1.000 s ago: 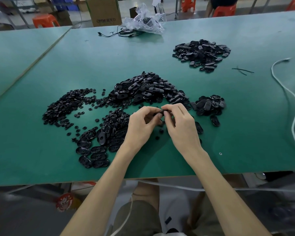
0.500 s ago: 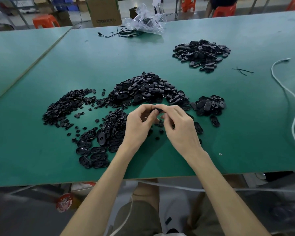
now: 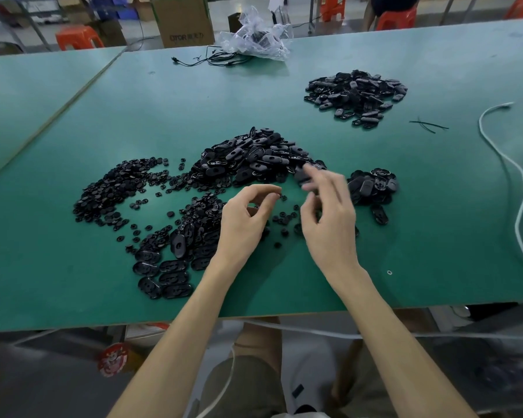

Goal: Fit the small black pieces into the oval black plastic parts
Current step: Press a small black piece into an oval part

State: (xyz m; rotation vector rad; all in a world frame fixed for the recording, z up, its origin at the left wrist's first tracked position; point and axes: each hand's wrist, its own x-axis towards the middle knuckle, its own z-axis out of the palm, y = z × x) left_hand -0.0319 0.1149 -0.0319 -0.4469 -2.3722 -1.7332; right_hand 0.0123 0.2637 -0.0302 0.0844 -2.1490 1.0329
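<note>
My left hand [image 3: 248, 220] hovers over the green table [image 3: 420, 236] and pinches a small black piece [image 3: 279, 195] between thumb and forefinger. My right hand [image 3: 329, 218] is blurred with motion; its fingertips hold an oval black part [image 3: 303, 175] just left of a small heap of oval parts [image 3: 372, 185]. A large heap of oval parts [image 3: 254, 158] lies beyond both hands. Small black pieces [image 3: 112, 188] are spread at the left, and a few lie loose [image 3: 284, 220] between my hands. More oval parts [image 3: 169, 263] lie by my left wrist.
Another heap of oval parts [image 3: 357, 95] sits at the far right. A white cord [image 3: 520, 191] curls along the right side, with black ties [image 3: 429, 126] near it. A plastic bag [image 3: 254, 34], a black cable [image 3: 212, 58] and a cardboard box [image 3: 181, 19] are at the far edge.
My hands were pressed together over one part; now they have separated. The right hand has swung up and to the right with the oval part, and the left stays near the loose pieces.
</note>
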